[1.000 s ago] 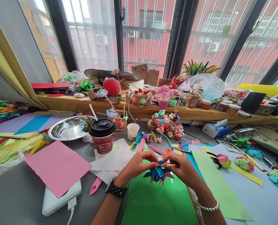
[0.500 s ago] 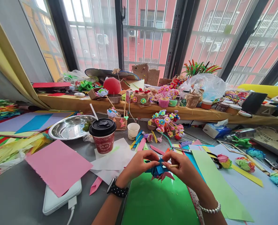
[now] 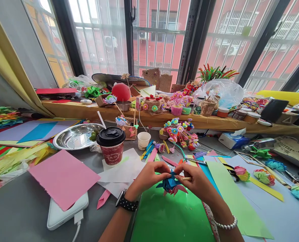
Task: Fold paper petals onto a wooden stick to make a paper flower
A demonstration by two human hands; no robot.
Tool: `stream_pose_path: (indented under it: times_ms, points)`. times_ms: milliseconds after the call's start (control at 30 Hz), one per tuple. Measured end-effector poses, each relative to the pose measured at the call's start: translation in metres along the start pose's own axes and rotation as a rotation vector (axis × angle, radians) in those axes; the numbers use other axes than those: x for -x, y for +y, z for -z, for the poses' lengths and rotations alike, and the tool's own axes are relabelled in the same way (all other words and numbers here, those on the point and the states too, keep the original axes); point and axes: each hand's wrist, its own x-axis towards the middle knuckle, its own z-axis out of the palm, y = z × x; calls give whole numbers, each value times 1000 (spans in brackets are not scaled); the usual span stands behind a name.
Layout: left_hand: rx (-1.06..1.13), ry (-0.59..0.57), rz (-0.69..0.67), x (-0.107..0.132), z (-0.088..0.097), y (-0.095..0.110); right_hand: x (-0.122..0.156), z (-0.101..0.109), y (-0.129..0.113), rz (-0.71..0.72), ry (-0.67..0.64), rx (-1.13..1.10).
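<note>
Both hands meet over a bright green sheet (image 3: 169, 218) at the table's near edge. My left hand (image 3: 149, 176), with a black watch on its wrist, pinches the top of a folded blue and pink paper flower (image 3: 171, 185). My right hand (image 3: 196, 181), with a beaded bracelet on its wrist, grips the flower's other side, and a thin wooden stick (image 3: 186, 178) lies across its fingers. The flower hangs just above the green sheet, its pink points turned down.
A red lidded paper cup (image 3: 111, 145) with a straw stands behind a pink sheet (image 3: 63, 178) and white power bank (image 3: 63, 211). A steel bowl (image 3: 75, 136), small white cup (image 3: 143, 140), paper flower bunch (image 3: 179, 132) and loose coloured paper surround the hands. The window ledge (image 3: 210, 121) is crowded with crafts.
Both hands stay pinched on the flower. They have lifted it slightly and drawn its blue petals closer together. The view has barely shifted.
</note>
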Motion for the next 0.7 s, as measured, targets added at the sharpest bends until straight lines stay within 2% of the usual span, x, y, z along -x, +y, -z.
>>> stream_pose_path:
  times_ms: [433,700]
  points:
    - [12,44,5,-2,-4,-3,-2,-3,3,15,57,156]
    - [-9,90,40,-4,-4,-4,-2,-7,6,40,77,136]
